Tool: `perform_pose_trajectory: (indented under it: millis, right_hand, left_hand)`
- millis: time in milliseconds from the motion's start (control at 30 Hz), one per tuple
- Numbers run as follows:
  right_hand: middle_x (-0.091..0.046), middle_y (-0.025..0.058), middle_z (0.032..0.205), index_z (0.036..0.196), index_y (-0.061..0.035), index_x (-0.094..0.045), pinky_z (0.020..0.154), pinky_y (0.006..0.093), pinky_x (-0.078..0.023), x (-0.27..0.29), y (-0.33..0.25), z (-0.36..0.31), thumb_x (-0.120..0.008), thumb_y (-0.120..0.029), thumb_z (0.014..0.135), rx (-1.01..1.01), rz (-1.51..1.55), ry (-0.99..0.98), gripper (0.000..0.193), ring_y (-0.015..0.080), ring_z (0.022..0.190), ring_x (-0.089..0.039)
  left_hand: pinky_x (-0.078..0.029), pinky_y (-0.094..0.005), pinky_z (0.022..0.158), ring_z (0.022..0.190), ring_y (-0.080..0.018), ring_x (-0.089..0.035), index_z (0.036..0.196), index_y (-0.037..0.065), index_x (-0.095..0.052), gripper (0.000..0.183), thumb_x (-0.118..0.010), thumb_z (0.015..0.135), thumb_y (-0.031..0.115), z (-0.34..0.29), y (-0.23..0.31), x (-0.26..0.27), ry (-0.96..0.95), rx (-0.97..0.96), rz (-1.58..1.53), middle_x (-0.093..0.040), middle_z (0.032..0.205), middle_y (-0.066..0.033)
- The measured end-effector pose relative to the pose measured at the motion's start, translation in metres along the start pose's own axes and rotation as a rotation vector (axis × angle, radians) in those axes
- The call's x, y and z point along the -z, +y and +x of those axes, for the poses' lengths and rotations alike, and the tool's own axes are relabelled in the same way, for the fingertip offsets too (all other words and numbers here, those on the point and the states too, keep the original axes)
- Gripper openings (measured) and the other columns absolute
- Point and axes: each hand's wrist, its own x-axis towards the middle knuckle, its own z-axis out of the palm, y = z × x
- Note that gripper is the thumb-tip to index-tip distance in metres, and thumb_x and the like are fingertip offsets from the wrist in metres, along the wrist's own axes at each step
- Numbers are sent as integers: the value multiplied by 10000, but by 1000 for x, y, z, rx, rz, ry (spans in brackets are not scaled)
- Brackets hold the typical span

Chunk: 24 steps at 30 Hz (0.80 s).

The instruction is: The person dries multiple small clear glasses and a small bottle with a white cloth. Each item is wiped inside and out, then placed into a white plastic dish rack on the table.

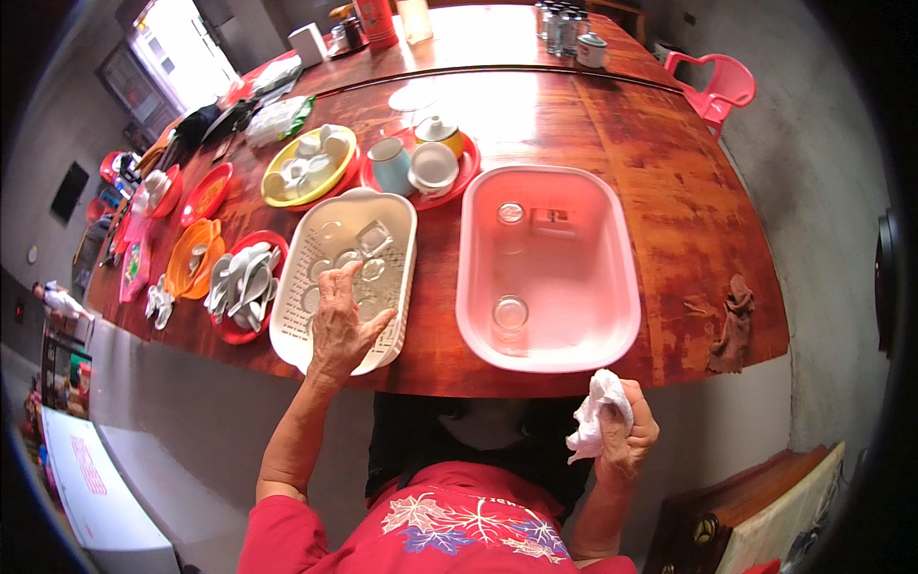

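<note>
My left hand (340, 330) is over the near part of a white perforated basket (409, 277), its thumb and fingers apart. Several clear glasses (374, 237) lie in that basket, some right by my fingertips; the hand hides part of them. A crumpled white cloth (602, 416) is gripped in my right hand (635, 438), just off the table's front edge. Between my hands and farther in stands a pink basin (626, 277) holding water, it seems. One clear glass (510, 312) sits near its front left and another glass (511, 213) near its back left.
The wooden table (688, 210) also carries a red plate of spoons (251, 282), orange baskets (194, 258), a yellow bowl of white cups (308, 165) and a red tray with a blue mug (389, 165). A brown rag (734, 325) lies at the right edge. A pink chair (719, 88) stands beyond.
</note>
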Motion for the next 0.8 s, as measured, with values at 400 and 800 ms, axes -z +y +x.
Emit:
perform_pose_trajectory:
  millis: [400, 800]
  right_hand:
    - [-576, 55, 955, 1013, 22, -615, 716, 233, -447, 9, -3, -3, -609, -42, 858, 38, 9, 67, 167, 107, 811, -545]
    - [-576, 41, 950, 1020, 23, -604, 692, 233, -463, 11, -3, -5, -602, -57, 863, -11, 60, 116, 176, 99, 787, -561]
  left_hand:
    - [-484, -401, 792, 964, -297, -570, 1122, 100, -574, 559, -734, 651, 354, 43, 105, -109, -604, -604, 387, -570, 1042, -146]
    - [-493, -397, 834, 977, -310, -587, 1077, 16, -572, 487, -722, 736, 330, 68, 116, -84, -474, -590, 57, -579, 1030, -164]
